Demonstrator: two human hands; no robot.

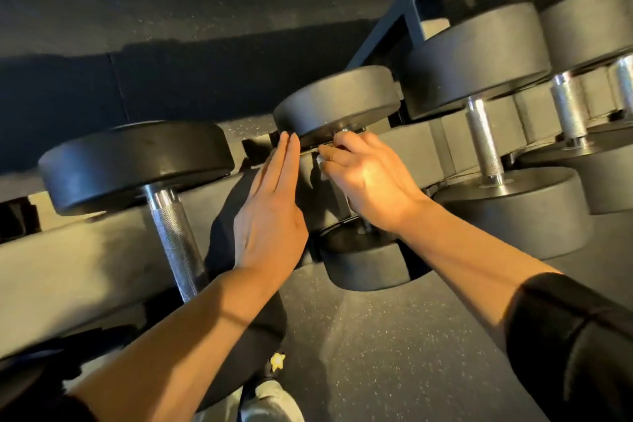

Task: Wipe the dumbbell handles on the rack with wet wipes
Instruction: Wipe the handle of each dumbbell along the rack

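Left hand [270, 212]: flat, fingers straight, tips touching the dumbbell [337, 106] head.
Right hand [370, 181]: curled round the dumbbell's handle, a wipe [321, 161] pinched under the fingers.
Rack [411, 154]: holds the dumbbell.

Four dumbbells [346, 175] lie side by side on the rack [85, 260].

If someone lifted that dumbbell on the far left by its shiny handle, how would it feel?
Probably heavy for its size: the left dumbbell has thick, solid-looking black heads. Its handle shows crosshatched knurling, so it should grip well rather than slip. The round heads suggest it would likely roll on a flat floor.
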